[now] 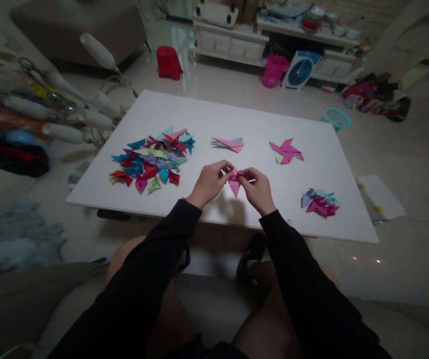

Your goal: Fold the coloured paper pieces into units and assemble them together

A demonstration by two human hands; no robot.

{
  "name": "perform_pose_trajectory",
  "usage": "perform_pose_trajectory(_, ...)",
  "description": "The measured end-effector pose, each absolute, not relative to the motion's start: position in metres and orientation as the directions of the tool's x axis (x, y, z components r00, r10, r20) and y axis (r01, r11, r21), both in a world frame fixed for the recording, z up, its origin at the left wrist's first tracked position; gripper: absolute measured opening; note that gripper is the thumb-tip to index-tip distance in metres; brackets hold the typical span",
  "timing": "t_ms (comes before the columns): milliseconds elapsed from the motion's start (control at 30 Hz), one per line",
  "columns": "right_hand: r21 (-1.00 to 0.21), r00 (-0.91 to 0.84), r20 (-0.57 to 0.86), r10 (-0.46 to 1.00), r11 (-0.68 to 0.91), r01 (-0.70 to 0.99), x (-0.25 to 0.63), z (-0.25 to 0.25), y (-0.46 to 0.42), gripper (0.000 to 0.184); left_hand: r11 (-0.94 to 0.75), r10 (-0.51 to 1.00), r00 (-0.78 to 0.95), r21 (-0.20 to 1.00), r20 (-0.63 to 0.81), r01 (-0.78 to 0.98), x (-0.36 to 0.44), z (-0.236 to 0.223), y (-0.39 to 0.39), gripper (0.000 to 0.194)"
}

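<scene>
- The small pink folded paper (234,187) is up in front of the person, above the near side of the white counter (296,194), pinched between both hands; I can't make out whether its lower tip touches the surface.
- The left hand (207,182) grips its upper left side with thumb and fingers, and the right hand (258,189) pinches the other side. If one pulls harder than the other, I'd say the paper could tear along a crease.
- The fingers cover much of the top, so a fold could easily go in crooked; from here I can't see how those layers lie.
- Should either pinch loosen, the folds may spring apart, or the piece could slip off the counter's close front edge.
- The flat stack of folded strips (229,145) lies just beyond the hands. A knuckle pushed forward could fan it out.
- The pinwheel-shaped paper (286,152) and the small pile (321,203) sit to the right, where a swinging black sleeve (292,244) might drag something along.
- That big colourful heap (150,160) on the left looks loosely piled; a careless elbow could scatter it.
</scene>
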State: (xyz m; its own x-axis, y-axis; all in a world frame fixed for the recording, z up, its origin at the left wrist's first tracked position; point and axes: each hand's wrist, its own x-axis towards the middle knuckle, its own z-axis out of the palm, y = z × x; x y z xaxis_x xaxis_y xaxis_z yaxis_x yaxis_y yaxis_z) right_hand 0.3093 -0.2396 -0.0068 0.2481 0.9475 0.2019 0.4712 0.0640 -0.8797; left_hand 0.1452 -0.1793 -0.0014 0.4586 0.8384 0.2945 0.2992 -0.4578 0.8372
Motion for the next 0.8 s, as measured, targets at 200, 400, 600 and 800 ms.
perform_pose_trajectory(200, -0.880, 0.245, 0.205, 0.948, 0.069, 0.470, 0.310, -0.008, -0.236, 0.014, -0.452, 0.857, 0.427, 0.819, 0.289, 0.353, 0.144, -0.003, -0.171, 0.009)
perform_pose_trajectory(400, -0.872, 0.231, 0.215, 0.949, 0.080, 0.484, 0.307, -0.010, -0.236, 0.015, -0.467, 0.850, 0.442, 0.799, 0.288, 0.378, 0.142, -0.003, -0.169, 0.006)
perform_pose_trajectory(600, -0.903, 0.298, 0.263, 0.917, 0.125, 0.411, 0.308, 0.005, -0.245, 0.025, -0.479, 0.849, 0.432, 0.789, 0.306, 0.384, 0.141, -0.001, -0.173, 0.005)
perform_pose_trajectory(800, -0.970, -0.021, 0.070, 0.997, 0.073, 0.231, 0.319, 0.027, -0.250, 0.034, -0.467, 0.858, 0.423, 0.785, 0.291, 0.406, 0.139, -0.002, -0.172, 0.005)
